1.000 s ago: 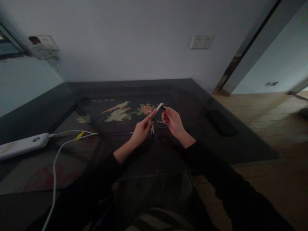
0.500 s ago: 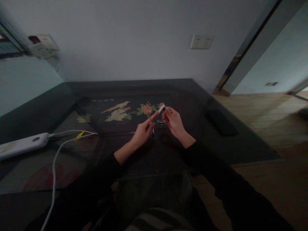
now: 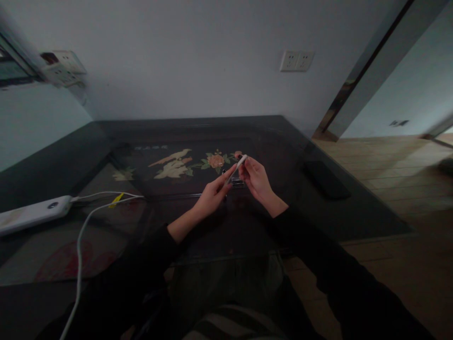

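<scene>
Above the dark tabletop, my left hand (image 3: 211,192) is closed on one end of a slim pale stick-like object (image 3: 242,161), whose exact kind I cannot make out. It slants up to the right. My right hand (image 3: 257,178) pinches at its upper end, where a small dark bit shows by the fingertips; whether that is a separate piece is unclear. Just below the hands lies a small shiny metallic item (image 3: 238,182), partly covered by the fingers. Another small glinting piece shows beside my left fingers, mostly hidden.
The dark glossy table (image 3: 226,236) carries a bird-and-flower picture (image 3: 173,165). A black flat object, phone-like (image 3: 326,180), lies at right. To the left are a white power strip (image 3: 35,214) and a white cable (image 3: 79,250) with a yellow tag. A wall stands behind.
The pale object has shifted slightly right and tilted, with its upper end turned in my fingers. My left fingers have moved a little to the right. The right arm is nearly still.
</scene>
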Demonstrator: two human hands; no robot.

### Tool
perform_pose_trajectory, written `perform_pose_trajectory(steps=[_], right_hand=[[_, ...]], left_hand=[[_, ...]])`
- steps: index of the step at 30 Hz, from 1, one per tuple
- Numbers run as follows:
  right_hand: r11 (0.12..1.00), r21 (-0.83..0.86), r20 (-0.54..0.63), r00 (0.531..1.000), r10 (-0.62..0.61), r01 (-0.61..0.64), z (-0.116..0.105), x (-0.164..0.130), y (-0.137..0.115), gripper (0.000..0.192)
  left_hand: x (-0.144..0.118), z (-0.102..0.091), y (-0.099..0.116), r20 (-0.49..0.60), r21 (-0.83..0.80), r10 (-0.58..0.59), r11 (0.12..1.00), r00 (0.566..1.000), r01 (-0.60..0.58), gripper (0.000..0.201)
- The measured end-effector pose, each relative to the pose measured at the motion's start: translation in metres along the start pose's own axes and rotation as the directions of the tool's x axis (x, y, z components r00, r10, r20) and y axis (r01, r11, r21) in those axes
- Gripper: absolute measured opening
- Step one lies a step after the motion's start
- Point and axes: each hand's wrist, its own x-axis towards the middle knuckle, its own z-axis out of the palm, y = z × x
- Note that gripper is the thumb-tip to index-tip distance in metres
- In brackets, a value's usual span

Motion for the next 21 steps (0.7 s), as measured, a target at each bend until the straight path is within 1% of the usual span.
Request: perform_pose_trajectory(steps=[7,11,16,21], right_hand=[[1.000,-0.022,0.013,1.000,0.006,-0.006,-0.0003,0.0013,0.0024,0.047],[1.000,-0.011,0.007,1.000,0.015,-0.015,0.0006,0.0006,0.0018,0.047],[0.999,-0.028,0.001,0.999,0.033,-0.033,0.0010,0.0003,0.0011,0.049],[0.999,-0.041,-0.015,1.000,0.016,-0.017,0.0009,-0.0001,-0.0002,0.045]], left_hand=[[0.0041,-0.0062,-0.0051,-0.084,0.042,-0.033,0.998,0.996,0.036,0.057],[0.0051,-0.0095,-0.0049,-0.115,0.107,-0.027,0.994,0.993,0.040,0.058],[0.0038,-0.0094,-0.0067,-0.119,0.163,-0.018,0.986,0.993,0.037,0.057],[0.0015,-0.0062,-0.0064,-0.090,0.115,0.028,0.993,0.996,-0.018,0.057]])
